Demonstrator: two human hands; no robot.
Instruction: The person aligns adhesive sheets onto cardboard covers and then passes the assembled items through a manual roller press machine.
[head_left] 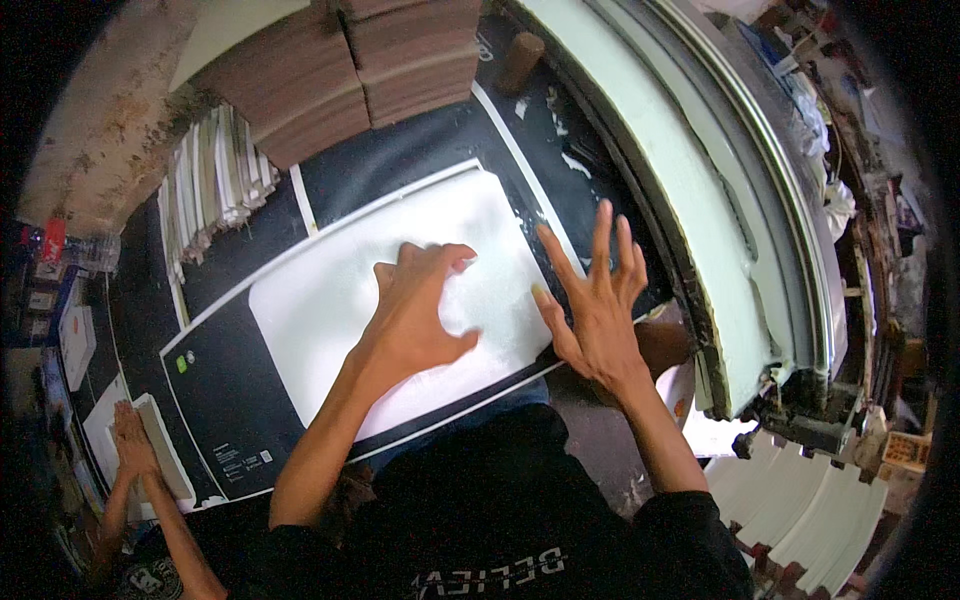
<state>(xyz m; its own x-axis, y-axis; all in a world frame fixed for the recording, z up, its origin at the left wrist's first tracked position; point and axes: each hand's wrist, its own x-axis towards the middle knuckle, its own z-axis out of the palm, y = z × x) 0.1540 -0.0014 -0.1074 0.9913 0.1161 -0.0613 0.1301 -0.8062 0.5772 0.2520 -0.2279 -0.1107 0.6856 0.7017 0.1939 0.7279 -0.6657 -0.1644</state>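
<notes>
A glossy white sheet (320,370) with rounded corners lies on a black printed panel (225,400) in front of me. Over the middle of that sheet is my left hand (410,310), its fingers curved and the thumb held apart, with nothing in the grasp. Whether its fingertips touch the sheet I cannot tell. My right hand (597,310) is spread just past the sheet's right edge and holds nothing. Pale matter shows on its index finger and thumb tips.
Tall stacks of brown board (310,100) stand at the back, beside a bundle of pale strips (215,180). A long machine with a pale green trough (690,190) borders the right. At lower left, a co-worker's hands (135,445) press a pale panel. White sheets (800,500) lie lower right.
</notes>
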